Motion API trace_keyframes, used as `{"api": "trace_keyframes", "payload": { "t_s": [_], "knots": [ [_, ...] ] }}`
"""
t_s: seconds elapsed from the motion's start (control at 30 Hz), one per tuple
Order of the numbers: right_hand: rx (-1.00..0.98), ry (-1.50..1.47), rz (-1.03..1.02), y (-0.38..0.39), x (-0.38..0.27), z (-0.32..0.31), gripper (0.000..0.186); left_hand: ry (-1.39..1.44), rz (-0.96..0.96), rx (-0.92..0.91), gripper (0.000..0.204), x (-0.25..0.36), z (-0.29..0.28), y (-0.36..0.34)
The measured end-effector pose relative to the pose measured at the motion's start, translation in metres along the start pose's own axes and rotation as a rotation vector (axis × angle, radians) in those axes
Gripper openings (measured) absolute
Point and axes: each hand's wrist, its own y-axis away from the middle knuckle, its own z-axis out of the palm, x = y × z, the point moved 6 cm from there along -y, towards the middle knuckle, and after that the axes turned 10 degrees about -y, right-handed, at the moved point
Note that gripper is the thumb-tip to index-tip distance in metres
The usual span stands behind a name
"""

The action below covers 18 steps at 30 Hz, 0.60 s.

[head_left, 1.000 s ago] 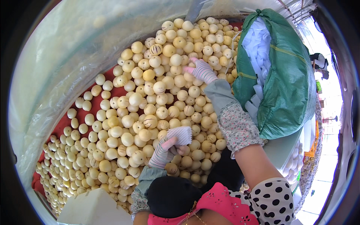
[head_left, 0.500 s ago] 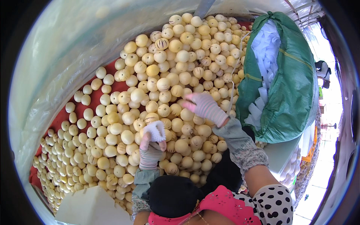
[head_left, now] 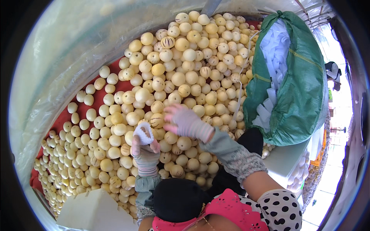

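In my left hand [head_left: 146, 154] is a white foam net sleeve [head_left: 144, 133], pinched between thumb and fingers with its mouth spread into a ring. My right hand [head_left: 187, 121], in a striped knit glove like the left, reaches over the heap with its fingers apart. The fingertips are beside a pale yellow pepino melon with dark stripes [head_left: 157, 120]; whether they touch it, I cannot tell. Pepino melons [head_left: 178, 78] of similar size lie in a deep heap under and around both hands.
A green woven sack [head_left: 302, 84], slit open, shows many white foam sleeves [head_left: 274, 48] at the right. Red cloth [head_left: 101, 93] shows beneath the melons. Clear plastic sheeting [head_left: 69, 50] walls the far left side. A white foam box [head_left: 92, 211] stands at the lower left.
My right hand has moved left and nearer to me, toward the striped melon. The left hand has shifted slightly left, and the sleeve's mouth now appears wider.
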Motion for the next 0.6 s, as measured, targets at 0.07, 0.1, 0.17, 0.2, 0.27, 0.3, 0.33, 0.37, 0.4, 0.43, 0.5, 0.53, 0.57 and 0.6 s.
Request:
{"api": "trace_keyframes", "payload": {
  "t_s": [0.07, 0.1, 0.17, 0.2, 0.27, 0.3, 0.33, 0.37, 0.4, 0.43, 0.5, 0.53, 0.57, 0.6],
  "knots": [
    [0.06, 0.101, -0.16, 0.028, -0.017, 0.003, 0.036, 0.002, 0.002, 0.023, 0.042, 0.003, 0.002, -0.002],
    [-0.098, 0.047, -0.044, 0.027, -0.016, 0.004, 0.035, -0.011, 0.003, 0.043, 0.042, 0.006, -0.001, -0.001],
    [-0.41, -0.045, 0.196, 0.03, -0.015, 0.004, 0.033, -0.035, 0.003, 0.063, 0.042, 0.009, -0.003, -0.003],
    [-0.29, 0.0, 0.196, 0.021, -0.012, -0.005, 0.032, -0.047, 0.004, 0.062, 0.043, 0.009, -0.002, -0.005],
    [-0.053, 0.081, 0.187, -0.008, 0.002, -0.029, 0.029, -0.089, 0.02, 0.052, 0.043, 0.012, 0.006, -0.005],
    [0.053, 0.14, 0.18, -0.03, 0.007, -0.042, 0.029, -0.119, 0.027, 0.027, 0.043, 0.013, 0.007, -0.005],
    [0.163, 0.198, 0.175, -0.056, 0.012, -0.054, 0.029, -0.151, 0.031, -0.001, 0.042, 0.012, 0.006, -0.007],
    [0.155, 0.29, 0.205, -0.082, 0.021, -0.061, 0.031, -0.182, 0.029, -0.036, 0.042, 0.009, 0.008, -0.009],
    [0.131, 0.329, 0.302, -0.105, 0.032, -0.061, 0.033, -0.234, 0.059, 0.02, 0.045, 0.011, 0.01, -0.008],
    [0.132, 0.33, 0.322, -0.123, 0.038, -0.062, 0.035, -0.257, 0.05, 0.022, 0.044, 0.013, 0.011, -0.007],
    [0.125, 0.321, 0.36, -0.144, 0.051, -0.053, 0.038, -0.306, 0.03, 0.039, 0.044, 0.011, 0.006, -0.006],
    [0.167, 0.298, 0.343, -0.145, 0.054, -0.051, 0.042, -0.347, 0.056, -0.017, 0.04, 0.011, 0.005, -0.007],
    [0.204, 0.273, 0.328, -0.144, 0.054, -0.05, 0.046, -0.369, 0.073, -0.013, 0.039, 0.014, 0.004, -0.006],
    [0.244, 0.249, 0.315, -0.143, 0.055, -0.05, 0.051, -0.39, 0.087, -0.012, 0.039, 0.015, 0.004, -0.006]
  ]
}}
